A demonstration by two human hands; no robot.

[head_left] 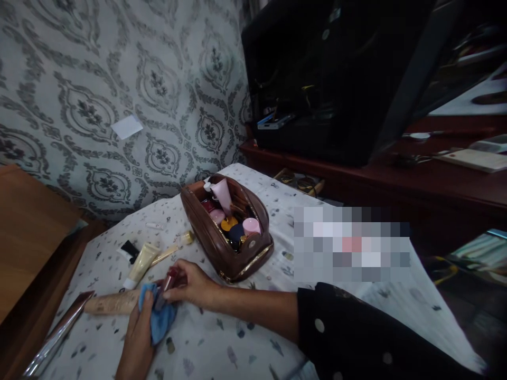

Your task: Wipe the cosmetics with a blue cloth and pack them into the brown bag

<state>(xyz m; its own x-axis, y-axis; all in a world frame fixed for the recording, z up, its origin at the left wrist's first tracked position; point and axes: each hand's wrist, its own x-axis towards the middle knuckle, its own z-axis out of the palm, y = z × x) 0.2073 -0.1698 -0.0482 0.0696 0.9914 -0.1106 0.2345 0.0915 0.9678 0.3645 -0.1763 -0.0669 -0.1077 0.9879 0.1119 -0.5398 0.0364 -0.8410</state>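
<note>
My left hand (138,338) is closed on a blue cloth (163,321), its thumb pressed over the fabric. Between the fingertips of my right hand (196,285) is a small cosmetic tube with a dark red top (170,278); its lower end lies against the cloth, and its exact kind is unclear. Just beyond, a brown leather toiletry bag (206,232) stands unzipped. Inside it are a pink squeeze tube (222,194), a pink-lidded jar (251,227), brushes and other cosmetics. A cream-coloured squeeze tube (143,262) lies left of my right hand.
A beige tube (113,304) and a long shiny silver packet (59,332) lie at the left. Near the bag are a black tube (130,250) and a small yellow-capped item (187,238). A dark screen (317,95) stands behind, right. Part of the table is pixelated.
</note>
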